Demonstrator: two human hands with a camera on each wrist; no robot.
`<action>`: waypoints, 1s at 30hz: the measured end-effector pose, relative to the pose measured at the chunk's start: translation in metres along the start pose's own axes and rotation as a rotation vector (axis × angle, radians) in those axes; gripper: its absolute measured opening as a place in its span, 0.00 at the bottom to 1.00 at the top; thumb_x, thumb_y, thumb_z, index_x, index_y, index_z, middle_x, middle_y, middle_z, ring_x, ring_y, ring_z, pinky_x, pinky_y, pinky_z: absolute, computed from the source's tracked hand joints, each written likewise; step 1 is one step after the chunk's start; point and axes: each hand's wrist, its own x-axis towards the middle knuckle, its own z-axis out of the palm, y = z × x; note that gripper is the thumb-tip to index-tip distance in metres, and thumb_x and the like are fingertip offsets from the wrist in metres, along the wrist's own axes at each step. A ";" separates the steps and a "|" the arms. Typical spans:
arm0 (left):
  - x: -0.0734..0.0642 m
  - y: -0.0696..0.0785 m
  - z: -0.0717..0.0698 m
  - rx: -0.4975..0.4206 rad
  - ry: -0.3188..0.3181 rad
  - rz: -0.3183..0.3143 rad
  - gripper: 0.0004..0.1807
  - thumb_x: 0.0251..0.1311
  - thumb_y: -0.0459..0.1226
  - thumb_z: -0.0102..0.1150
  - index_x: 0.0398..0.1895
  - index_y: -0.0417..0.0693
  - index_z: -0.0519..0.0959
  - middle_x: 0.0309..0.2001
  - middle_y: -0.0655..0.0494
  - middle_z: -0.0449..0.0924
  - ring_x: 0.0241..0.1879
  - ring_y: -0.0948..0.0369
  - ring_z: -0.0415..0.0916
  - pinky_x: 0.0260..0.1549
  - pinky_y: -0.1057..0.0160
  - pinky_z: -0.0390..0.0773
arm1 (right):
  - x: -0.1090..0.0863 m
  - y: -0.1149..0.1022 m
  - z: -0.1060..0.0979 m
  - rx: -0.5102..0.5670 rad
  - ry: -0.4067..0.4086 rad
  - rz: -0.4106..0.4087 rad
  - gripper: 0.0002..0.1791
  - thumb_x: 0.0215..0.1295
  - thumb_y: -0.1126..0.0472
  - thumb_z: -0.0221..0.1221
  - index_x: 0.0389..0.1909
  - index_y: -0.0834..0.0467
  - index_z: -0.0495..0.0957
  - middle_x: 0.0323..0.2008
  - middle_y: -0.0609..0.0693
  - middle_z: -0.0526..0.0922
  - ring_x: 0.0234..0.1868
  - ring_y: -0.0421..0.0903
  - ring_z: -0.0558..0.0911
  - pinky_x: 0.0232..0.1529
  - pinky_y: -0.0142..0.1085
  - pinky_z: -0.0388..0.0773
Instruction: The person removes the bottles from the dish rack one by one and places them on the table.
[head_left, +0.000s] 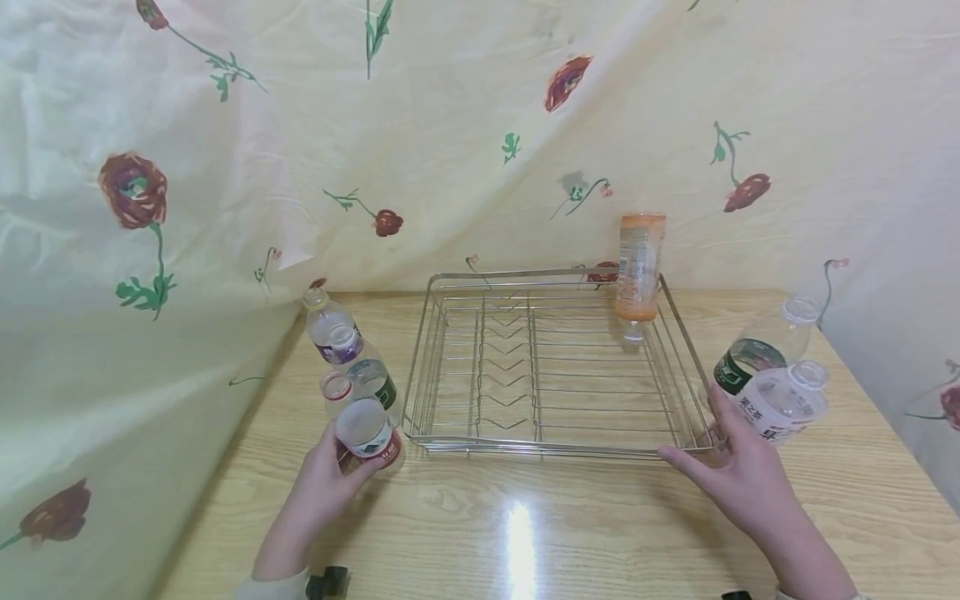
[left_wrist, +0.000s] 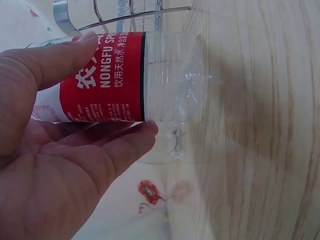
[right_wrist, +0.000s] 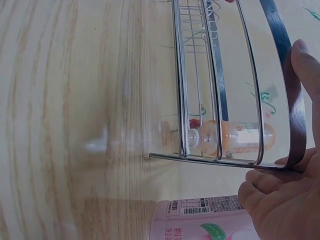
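Note:
My left hand (head_left: 330, 475) grips a clear plastic bottle (left_wrist: 112, 77) with a red label, thumb on one side and fingers on the other. Its end is at or close to the tabletop; whether it touches cannot be told. Just left of a wire dish rack (head_left: 543, 451) stand this bottle and several other clear bottles, one with a purple label (head_left: 339, 346). At the rack's front right corner, my right hand (head_left: 750, 475) holds the metal rim, its thumb on the front. Inside the rack, an orange-labelled bottle (head_left: 639, 267) stands neck down at the back right.
Right of the rack are a green-labelled bottle (head_left: 753, 358) and a pink-labelled bottle (right_wrist: 200, 220), close by my right hand. A flowered cloth (head_left: 450, 150) hangs behind and along the sides of the wooden table (head_left: 600, 525).

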 end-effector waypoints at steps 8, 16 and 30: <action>-0.003 0.001 -0.007 0.030 -0.012 -0.002 0.44 0.53 0.31 0.77 0.70 0.37 0.62 0.68 0.37 0.69 0.71 0.39 0.59 0.70 0.39 0.56 | 0.001 0.000 -0.001 -0.004 -0.005 0.000 0.62 0.61 0.49 0.73 0.83 0.53 0.39 0.78 0.67 0.49 0.71 0.76 0.55 0.67 0.72 0.49; -0.007 0.010 -0.017 0.048 0.041 -0.041 0.51 0.50 0.41 0.81 0.72 0.36 0.60 0.71 0.32 0.63 0.71 0.35 0.56 0.69 0.39 0.57 | 0.001 0.001 -0.001 -0.005 -0.007 -0.003 0.61 0.61 0.49 0.73 0.82 0.55 0.38 0.78 0.68 0.47 0.72 0.76 0.53 0.67 0.72 0.48; -0.014 0.039 -0.032 0.028 0.144 -0.054 0.62 0.49 0.45 0.81 0.81 0.44 0.50 0.79 0.44 0.48 0.77 0.44 0.46 0.72 0.43 0.52 | -0.001 0.000 -0.001 -0.012 -0.001 0.003 0.61 0.61 0.49 0.73 0.82 0.54 0.39 0.78 0.68 0.47 0.72 0.76 0.52 0.68 0.71 0.47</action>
